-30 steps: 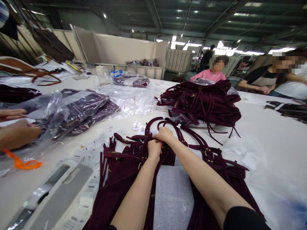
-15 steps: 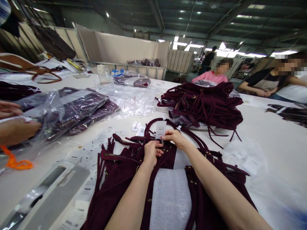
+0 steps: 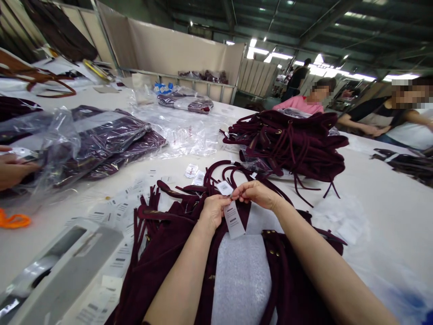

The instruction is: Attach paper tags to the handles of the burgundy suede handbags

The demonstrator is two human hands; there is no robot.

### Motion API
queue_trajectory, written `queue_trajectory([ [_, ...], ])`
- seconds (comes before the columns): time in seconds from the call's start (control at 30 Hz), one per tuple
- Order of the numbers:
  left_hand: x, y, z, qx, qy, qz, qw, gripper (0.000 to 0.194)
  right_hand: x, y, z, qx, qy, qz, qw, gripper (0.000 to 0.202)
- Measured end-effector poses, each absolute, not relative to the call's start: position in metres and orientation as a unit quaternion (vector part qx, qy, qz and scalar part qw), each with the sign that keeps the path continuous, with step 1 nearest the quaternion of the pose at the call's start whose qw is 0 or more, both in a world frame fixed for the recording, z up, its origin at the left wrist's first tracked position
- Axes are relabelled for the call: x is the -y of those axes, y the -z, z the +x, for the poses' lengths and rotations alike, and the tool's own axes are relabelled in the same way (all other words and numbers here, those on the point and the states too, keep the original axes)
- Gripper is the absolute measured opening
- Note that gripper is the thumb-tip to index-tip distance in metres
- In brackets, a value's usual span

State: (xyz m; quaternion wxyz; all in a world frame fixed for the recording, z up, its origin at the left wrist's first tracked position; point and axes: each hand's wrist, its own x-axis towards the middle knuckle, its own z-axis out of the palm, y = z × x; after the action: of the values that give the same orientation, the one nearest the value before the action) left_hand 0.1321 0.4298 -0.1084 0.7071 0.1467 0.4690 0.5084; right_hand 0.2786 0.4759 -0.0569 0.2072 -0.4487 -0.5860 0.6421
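The left hand (image 3: 213, 210) and right hand (image 3: 255, 194) pinch a white paper tag (image 3: 234, 219) between fingertips, above the burgundy suede fringed bag (image 3: 169, 243) lying flat. Bare white table (image 3: 379, 189) opens rightward; scattered labels (image 3: 118, 212) crowd left.

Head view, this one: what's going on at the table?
A person's left hand and right hand pinch a white paper tag above a dark burgundy suede bag lying flat on the white table, with grey foam padding showing in its opening. Loose tags litter the table. A stack of similar bags sits beyond, and a co-worker's hand handles plastic-wrapped bags.
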Motion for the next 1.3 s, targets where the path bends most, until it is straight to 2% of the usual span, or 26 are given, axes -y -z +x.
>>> queue_trajectory([
  [0.17, -0.427, 0.107, 0.134, -0.483, -0.515, 0.185, 0.684, 0.023, -0.477, 0.065, 0.269, 0.571, -0.473, -0.617, 0.263, 0.024],
  [0.3, -0.427, 0.108, 0.135, -0.501, -0.507, 0.228, 0.664, 0.027, -0.486, 0.068, 0.248, 0.607, -0.383, -0.659, 0.225, 0.031],
  [0.43, -0.424, 0.104, 0.133, -0.536, -0.493, 0.28, 0.626, 0.021, -0.496, 0.072, 0.234, 0.631, -0.331, -0.671, 0.205, 0.027],
  [0.57, -0.423, 0.102, 0.125, -0.585, -0.464, 0.332, 0.577, 0.016, -0.499, 0.079, 0.237, 0.612, -0.384, -0.647, 0.244, 0.018],
  [0.67, -0.423, 0.103, 0.121, -0.615, -0.449, 0.36, 0.539, 0.021, -0.495, 0.083, 0.245, 0.578, -0.455, -0.605, 0.307, 0.016],
  [0.8, -0.419, 0.1, 0.12, -0.667, -0.378, 0.504, 0.398, 0.035, -0.483, 0.076, 0.254, 0.54, -0.527, -0.543, 0.369, 0.023],
  [0.9, -0.417, 0.096, 0.122, -0.672, -0.314, 0.61, 0.279, 0.037, -0.472, 0.069, 0.257, 0.51, -0.576, -0.493, 0.406, 0.024],
  [0.97, -0.418, 0.095, 0.122, -0.659, -0.298, 0.648, 0.24, 0.035, -0.464, 0.066, 0.259, 0.488, -0.618, -0.445, 0.426, 0.022],
  [1.13, -0.427, 0.102, 0.122, -0.626, -0.355, 0.639, 0.273, 0.037, -0.45, 0.065, 0.263, 0.5, -0.649, -0.384, 0.425, 0.015],
  [1.23, -0.431, 0.109, 0.122, -0.581, -0.448, 0.597, 0.327, 0.061, -0.444, 0.066, 0.266, 0.494, -0.648, -0.387, 0.432, 0.014],
  [1.3, -0.431, 0.109, 0.123, -0.562, -0.496, 0.583, 0.314, 0.078, -0.441, 0.066, 0.267, 0.489, -0.653, -0.384, 0.432, 0.013],
])
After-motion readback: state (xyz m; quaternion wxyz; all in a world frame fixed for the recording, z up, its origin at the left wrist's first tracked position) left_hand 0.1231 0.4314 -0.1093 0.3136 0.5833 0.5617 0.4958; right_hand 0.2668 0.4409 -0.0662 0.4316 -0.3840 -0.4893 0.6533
